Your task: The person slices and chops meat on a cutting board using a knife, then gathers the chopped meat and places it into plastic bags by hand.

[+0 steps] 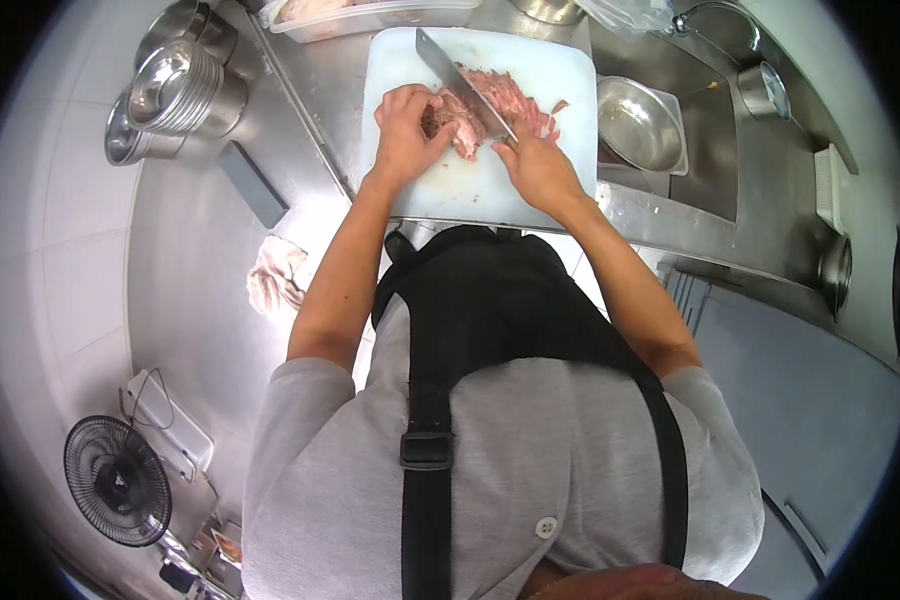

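A piece of raw meat (463, 137) lies on the white cutting board (440, 190), with cut slices of meat (505, 93) to its right. My left hand (407, 130) rests on the left side of the piece, fingers curled against it. In my right hand (542, 172) is the handle of a knife (460, 83), mostly hidden by the fingers. The wide blade slants up and to the left, between the piece and the slices. A small scrap of meat (560, 106) sits near the board's right side.
Right of the board, a metal bowl (638, 125) stands by the sink (715, 185) under a faucet (720, 12). A plastic container (370, 18) is behind the board. Leftward are stacked metal bowls (175, 90), a grey sharpening-stone-like block (253, 185), a cloth (276, 274) and a fan (118, 481).
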The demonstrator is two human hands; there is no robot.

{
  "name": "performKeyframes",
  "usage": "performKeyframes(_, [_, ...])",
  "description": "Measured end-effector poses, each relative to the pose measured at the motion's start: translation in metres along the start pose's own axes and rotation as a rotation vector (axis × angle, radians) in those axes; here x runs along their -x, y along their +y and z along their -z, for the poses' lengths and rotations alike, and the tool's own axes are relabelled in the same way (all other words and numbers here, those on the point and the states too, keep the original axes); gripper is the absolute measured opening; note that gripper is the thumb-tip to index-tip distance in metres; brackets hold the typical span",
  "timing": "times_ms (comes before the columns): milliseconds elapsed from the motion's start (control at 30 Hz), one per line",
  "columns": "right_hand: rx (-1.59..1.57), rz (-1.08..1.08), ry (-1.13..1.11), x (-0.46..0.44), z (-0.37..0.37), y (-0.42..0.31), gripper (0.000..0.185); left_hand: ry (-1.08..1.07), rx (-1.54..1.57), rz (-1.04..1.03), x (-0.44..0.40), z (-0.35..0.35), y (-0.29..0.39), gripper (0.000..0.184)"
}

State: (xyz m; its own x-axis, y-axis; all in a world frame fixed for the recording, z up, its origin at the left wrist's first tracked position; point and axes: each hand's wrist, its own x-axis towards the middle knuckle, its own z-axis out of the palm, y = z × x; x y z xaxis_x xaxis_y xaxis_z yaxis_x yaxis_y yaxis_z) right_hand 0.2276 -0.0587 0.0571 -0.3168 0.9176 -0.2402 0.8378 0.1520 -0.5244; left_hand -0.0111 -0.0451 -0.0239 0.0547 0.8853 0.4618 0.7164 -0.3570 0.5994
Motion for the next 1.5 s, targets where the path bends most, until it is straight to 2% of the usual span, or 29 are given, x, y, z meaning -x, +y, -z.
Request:
performKeyframes(133, [-0.055,0.014,0.057,0.016,0.02,-0.023,0.039,0.04,0.0,0.086,0.004,-0.004,0.004,0.046])
performKeyframes(233, [0.038,-0.005,-0.019,-0.001,-0.026,0.013,0.039,0.059,0.029,0.063,0.005,-0.01,0.0,0.046])
performKeyframes(367, [-0.004,0.038,0.003,-0.004,-0.031,0.019,0.042,0.032,0.059,0.062,0.01,-0.008,-0.005,0.046])
performKeyframes(533, [0.03,-0.006,-0.057,0.0,0.001,-0.001,0.043,0.049,0.083,0.09,0.01,-0.008,-0.006,0.046])
performKeyframes(633, [-0.083,-0.007,0.011,0.019,0.021,-0.021,0.044,0.126,0.013,0.07,0.01,-0.005,0.001,0.045])
performKeyframes(867, [-0.008,0.004,-0.033,-0.002,-0.027,0.016,0.045,0.086,-0.016,0.11,0.011,-0.008,0.001,0.045])
performKeyframes(967, [-0.052,0.038,-0.027,0.0,-0.019,0.016,0.045,0.093,-0.006,0.098,0.011,-0.012,0.0,0.045])
performKeyframes(1067, [-0.033,-0.021,-0.045,0.009,0.0,-0.005,0.045,0.093,0.02,0.097,0.015,-0.006,-0.005,0.046])
performKeyframes(1167, [-0.137,0.009,0.019,0.03,0.02,-0.026,0.043,0.105,0.049,0.101,0.018,-0.002,-0.003,0.046])
performKeyframes(1367, [-0.039,-0.024,-0.024,0.014,-0.04,0.005,0.038,0.047,0.013,0.114,0.019,-0.01,-0.007,0.046])
performKeyframes(1500, [-0.054,-0.007,-0.02,0.013,-0.038,0.008,0.042,0.024,0.004,0.115,0.022,-0.007,-0.003,0.046])
